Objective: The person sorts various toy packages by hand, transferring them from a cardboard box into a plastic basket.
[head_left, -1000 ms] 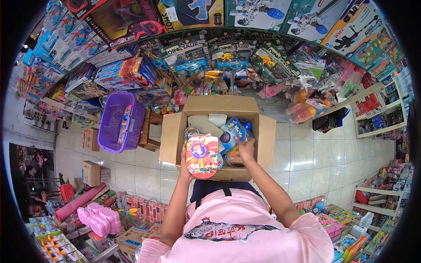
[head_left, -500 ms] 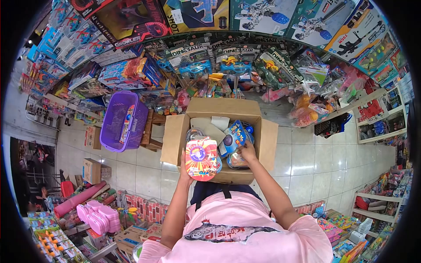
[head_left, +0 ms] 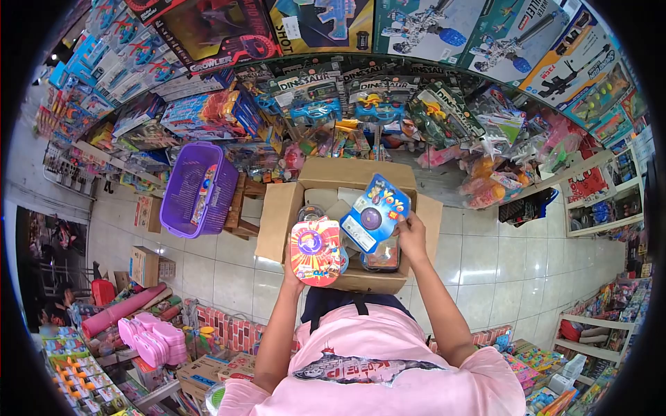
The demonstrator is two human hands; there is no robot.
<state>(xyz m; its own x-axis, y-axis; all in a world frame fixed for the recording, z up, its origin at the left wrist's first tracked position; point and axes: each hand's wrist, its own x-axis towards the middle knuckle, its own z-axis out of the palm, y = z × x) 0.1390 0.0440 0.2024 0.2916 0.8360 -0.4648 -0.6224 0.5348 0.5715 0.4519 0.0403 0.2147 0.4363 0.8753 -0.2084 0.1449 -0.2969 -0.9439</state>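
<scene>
"YOYO" on the blue card (head_left: 377, 212), "DINOSAUR" on hanging packs (head_left: 380, 97), "GROWLER" on a red box (head_left: 215, 35)

This is a toy shop. Across the top of the frame stand large printed toy-gun boxes (head_left: 423, 31), and below them hang carded blue plastic toys marked "DINOSAUR" (head_left: 316, 97) in rows. Bagged colourful plastic toys (head_left: 485, 177) crowd the upper right. White-framed shelves (head_left: 603, 197) of packaged goods line the right side. At lower left, matching pink plastic cases (head_left: 152, 341) sit stacked near rolled pink material (head_left: 123, 310). Glossy pale floor tiles (head_left: 472, 267) run through the middle.
</scene>
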